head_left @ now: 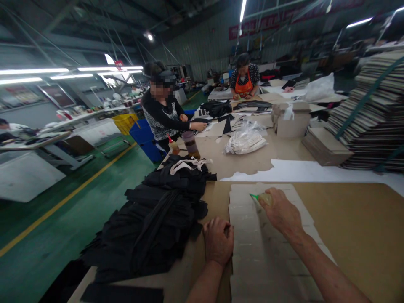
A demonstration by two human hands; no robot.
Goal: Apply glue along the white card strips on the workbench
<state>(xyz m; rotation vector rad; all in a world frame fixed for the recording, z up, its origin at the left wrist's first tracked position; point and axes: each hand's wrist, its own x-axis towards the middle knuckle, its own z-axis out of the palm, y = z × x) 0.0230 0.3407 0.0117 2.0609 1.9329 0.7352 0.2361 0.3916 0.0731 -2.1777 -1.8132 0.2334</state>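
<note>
Head view: the right hand (282, 212) wraps its fingers around a small bottle (266, 199), whose long axis and green tip (254, 196) point left across grey cards (246, 235) near the far edge of the brown board (353, 227), while the left hand (218, 240), fingers curled, grip unclear, sits at the cards' left edge.

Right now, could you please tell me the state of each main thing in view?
Right hand: closed around bottle
Bottle: held tilted, green tip over the cards
Left hand: fingers curled, beside the cards
Grey cards: laid out in overlapping rows
Black cloth: loosely heaped
Plastic bag: lying, filled
Tall stack: strapped
Ceiling lamp: lit
</note>
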